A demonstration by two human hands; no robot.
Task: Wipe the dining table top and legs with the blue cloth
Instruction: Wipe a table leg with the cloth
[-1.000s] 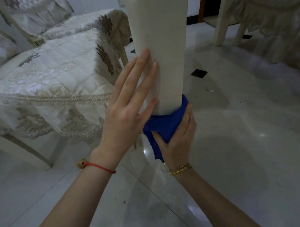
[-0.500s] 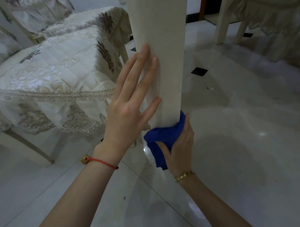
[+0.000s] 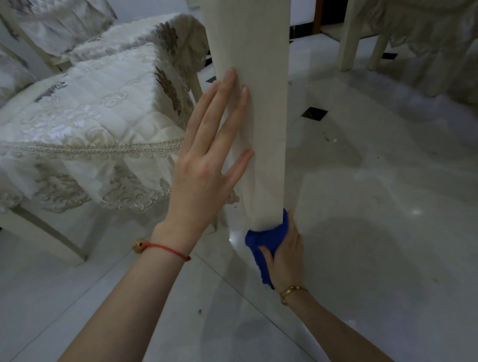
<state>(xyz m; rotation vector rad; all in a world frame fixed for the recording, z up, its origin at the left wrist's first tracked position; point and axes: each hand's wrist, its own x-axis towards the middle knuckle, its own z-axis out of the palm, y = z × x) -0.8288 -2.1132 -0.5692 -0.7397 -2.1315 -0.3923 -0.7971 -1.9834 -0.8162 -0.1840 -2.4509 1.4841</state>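
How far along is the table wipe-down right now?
In hand: the right hand presses the blue cloth around the foot of this table leg, while the left hand lies flat on it. The tabletop and the other legs are out of view.

Cream tapered wooden table leg (image 3: 260, 112) cut off by the top edge; foot wrapped and hidden by crumpled blue cloth (image 3: 264, 242). Right-hand fingers (image 3: 291, 219) mostly hidden behind leg and cloth. Quilted cream chair cover (image 3: 94, 115) cropped at left.

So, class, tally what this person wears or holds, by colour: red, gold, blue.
Red: 1, string bracelet on left hand
Gold: 1, bangle on right hand
Blue: 1, blue cloth
Total: 3
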